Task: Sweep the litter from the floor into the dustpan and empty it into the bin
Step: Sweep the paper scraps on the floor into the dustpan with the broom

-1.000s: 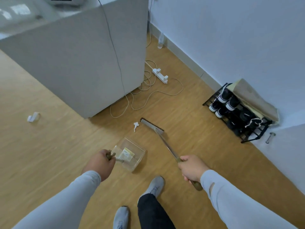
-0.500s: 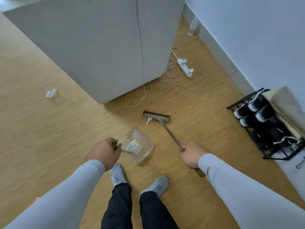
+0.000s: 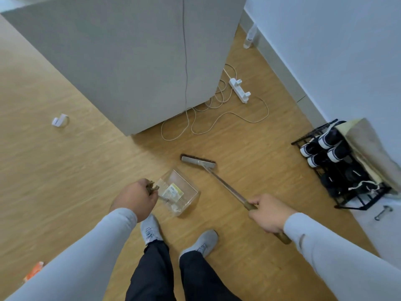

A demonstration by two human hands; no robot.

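The clear dustpan (image 3: pixel 181 193) sits low over the wooden floor (image 3: pixel 65 170) just ahead of the person's feet, paper scraps (image 3: pixel 172 192) inside. The left hand (image 3: pixel 135 197) grips its handle. The right hand (image 3: pixel 268 213) grips the broom (image 3: pixel 198 161), whose head rests on the floor just beyond the dustpan. A white scrap (image 3: pixel 59 121) lies well apart, left.

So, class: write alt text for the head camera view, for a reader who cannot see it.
Seen from above, a person's left hand holds a clear dustpan with litter inside, while the right hand grips a broom just beyond it. A white scrap lies on the wooden floor, far left.
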